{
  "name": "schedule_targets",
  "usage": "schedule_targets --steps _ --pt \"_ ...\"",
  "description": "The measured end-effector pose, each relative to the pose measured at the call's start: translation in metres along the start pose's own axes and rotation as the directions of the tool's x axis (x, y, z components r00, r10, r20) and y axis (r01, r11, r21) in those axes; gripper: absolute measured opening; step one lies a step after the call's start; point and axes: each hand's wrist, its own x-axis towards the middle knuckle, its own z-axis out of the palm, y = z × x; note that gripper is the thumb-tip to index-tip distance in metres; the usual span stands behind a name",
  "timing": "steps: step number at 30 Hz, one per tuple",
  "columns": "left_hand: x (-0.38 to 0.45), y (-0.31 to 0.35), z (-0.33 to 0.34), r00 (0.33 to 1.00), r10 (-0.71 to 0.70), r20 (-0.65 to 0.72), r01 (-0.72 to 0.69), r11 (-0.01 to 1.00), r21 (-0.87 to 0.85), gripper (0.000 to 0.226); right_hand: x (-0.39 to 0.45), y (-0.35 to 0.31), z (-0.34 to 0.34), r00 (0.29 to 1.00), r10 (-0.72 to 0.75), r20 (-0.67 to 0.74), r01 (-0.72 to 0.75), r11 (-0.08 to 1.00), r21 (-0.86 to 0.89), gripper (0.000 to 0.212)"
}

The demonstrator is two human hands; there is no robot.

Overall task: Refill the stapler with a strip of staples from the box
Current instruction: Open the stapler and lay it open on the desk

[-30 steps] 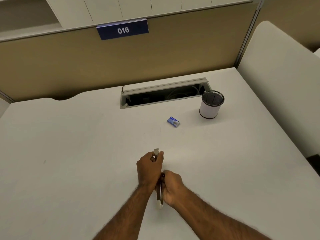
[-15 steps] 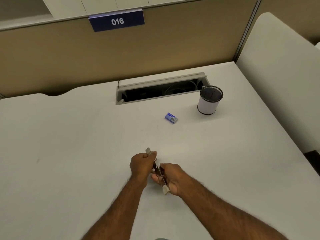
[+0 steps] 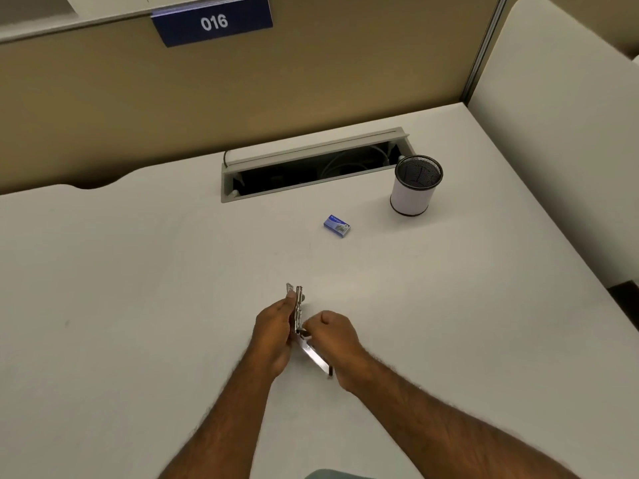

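A small metal stapler (image 3: 298, 307) is held between both hands over the near middle of the white desk (image 3: 138, 288). It is swung open: one arm points away from me, the other shiny arm slants down to the right. My left hand (image 3: 273, 335) grips the far arm from the left. My right hand (image 3: 332, 338) is closed on the hinge end and the near arm. A small blue staple box (image 3: 336, 225) lies closed on the desk, well beyond the hands.
A white pen cup with a black mesh rim (image 3: 416, 185) stands at the back right. A cable slot (image 3: 311, 167) is cut into the desk near the tan partition (image 3: 242, 91). A white side panel (image 3: 560, 133) borders the right edge.
The stapler has been swung open wider, its two arms spreading apart. Both hands have stayed on it and shifted slightly.
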Motion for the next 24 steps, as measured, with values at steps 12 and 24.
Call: schedule_targets --steps 12,24 --pt "-0.003 -0.005 0.006 0.969 -0.145 0.199 0.19 0.954 -0.233 0.037 0.008 -0.008 -0.004 0.985 -0.166 0.041 0.168 0.983 -0.073 0.011" --pt "-0.008 -0.004 0.007 0.994 -0.104 0.021 0.105 0.994 -0.04 0.036 0.017 -0.003 -0.005 0.85 -0.522 0.071 0.467 0.684 -0.561 0.016"
